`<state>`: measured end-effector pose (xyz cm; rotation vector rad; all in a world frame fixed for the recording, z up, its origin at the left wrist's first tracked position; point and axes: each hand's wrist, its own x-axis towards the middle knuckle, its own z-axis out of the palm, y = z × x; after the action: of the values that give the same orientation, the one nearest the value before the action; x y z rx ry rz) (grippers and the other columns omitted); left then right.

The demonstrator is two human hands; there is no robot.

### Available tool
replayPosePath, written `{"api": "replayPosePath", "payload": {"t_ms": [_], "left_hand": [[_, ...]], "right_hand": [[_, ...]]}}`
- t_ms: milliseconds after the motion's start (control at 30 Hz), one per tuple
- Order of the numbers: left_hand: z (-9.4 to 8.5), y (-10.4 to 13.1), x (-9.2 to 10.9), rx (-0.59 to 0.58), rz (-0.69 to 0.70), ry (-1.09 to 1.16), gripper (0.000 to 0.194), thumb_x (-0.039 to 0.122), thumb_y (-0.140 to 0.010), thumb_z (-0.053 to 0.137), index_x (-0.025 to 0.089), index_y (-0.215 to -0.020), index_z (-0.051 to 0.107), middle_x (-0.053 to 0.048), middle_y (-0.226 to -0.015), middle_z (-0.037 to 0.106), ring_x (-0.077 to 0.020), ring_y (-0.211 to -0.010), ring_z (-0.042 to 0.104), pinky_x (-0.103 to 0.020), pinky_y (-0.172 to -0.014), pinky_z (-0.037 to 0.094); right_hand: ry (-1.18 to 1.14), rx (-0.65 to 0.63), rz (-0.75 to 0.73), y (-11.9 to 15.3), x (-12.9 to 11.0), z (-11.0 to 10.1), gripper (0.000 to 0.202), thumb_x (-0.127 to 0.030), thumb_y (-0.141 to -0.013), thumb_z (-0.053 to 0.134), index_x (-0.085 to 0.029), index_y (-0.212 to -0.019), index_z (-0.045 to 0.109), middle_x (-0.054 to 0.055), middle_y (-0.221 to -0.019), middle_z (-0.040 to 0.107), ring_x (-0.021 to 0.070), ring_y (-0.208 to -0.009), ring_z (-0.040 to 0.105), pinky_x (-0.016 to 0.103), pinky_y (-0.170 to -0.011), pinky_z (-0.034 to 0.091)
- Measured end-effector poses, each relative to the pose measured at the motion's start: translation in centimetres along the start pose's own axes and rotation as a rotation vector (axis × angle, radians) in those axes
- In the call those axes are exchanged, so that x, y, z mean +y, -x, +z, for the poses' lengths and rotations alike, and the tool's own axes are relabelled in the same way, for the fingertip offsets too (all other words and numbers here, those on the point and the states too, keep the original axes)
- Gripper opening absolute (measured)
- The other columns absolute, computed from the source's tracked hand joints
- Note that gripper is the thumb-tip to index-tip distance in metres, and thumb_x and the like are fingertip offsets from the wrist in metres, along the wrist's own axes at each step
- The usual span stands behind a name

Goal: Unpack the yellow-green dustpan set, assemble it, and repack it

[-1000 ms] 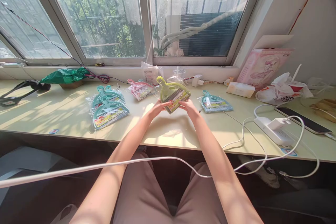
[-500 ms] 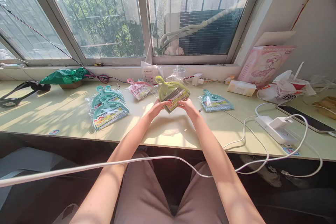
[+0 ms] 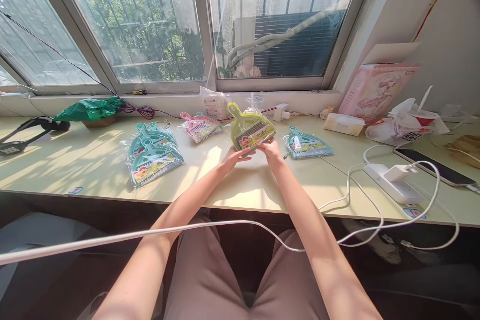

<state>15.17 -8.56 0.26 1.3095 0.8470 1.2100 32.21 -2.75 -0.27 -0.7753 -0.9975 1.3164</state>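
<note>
A yellow-green dustpan and brush set point(image 3: 250, 127) with a printed label is held up over the desk, its handle pointing up and a little left. My left hand point(image 3: 235, 158) grips its lower left edge, thumb on the front and fingers beneath. On the lower right edge, my right hand point(image 3: 270, 151) is closed with the thumb in front. A pink dustpan set point(image 3: 200, 127) lies behind and left of it. Several teal dustpan sets point(image 3: 155, 155) in clear wrapping are stacked farther left. One blue-teal set point(image 3: 308, 144) lies to the right of my right hand.
A white power strip point(image 3: 392, 185) with cables lies on the desk's right, near a phone point(image 3: 437, 166). One white cable point(image 3: 150, 234) crosses in front of my forearms. Tissue pack point(image 3: 344, 124), pink box point(image 3: 378, 90), green bag point(image 3: 90, 109) and black headset point(image 3: 33, 132) line the back.
The yellow-green set has shifted slightly right and up and turned to face me more. My left hand has moved right along its lower edge, with fingers more extended; the other sets stay put.
</note>
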Motion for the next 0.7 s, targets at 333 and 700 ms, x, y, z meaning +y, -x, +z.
{"api": "replayPosePath", "payload": {"t_ms": [333,700], "left_hand": [[-0.1,0.2,0.7,-0.049,-0.042,-0.003,0.069,0.057,-0.078,0.079,0.023,-0.137,0.066,-0.017,-0.128,0.071,-0.0388,-0.109,0.072,-0.053,-0.089,0.058],[-0.8,-0.6,-0.4,-0.027,-0.007,-0.021,0.064,0.046,-0.080,0.078,0.017,-0.136,0.063,-0.018,-0.130,0.070,-0.0327,-0.097,0.075,-0.046,-0.086,0.059]], "right_hand": [[0.035,-0.048,-0.007,-0.5,-0.4,-0.7,0.064,-0.025,-0.048,0.093,-0.021,-0.105,0.066,0.008,-0.100,0.078,0.0336,-0.108,0.071,0.053,-0.097,0.059],[-0.005,-0.055,0.033,0.3,-0.4,0.2,0.059,-0.021,-0.051,0.088,-0.021,-0.106,0.066,0.007,-0.100,0.078,0.0312,-0.110,0.071,0.050,-0.102,0.057]]}}
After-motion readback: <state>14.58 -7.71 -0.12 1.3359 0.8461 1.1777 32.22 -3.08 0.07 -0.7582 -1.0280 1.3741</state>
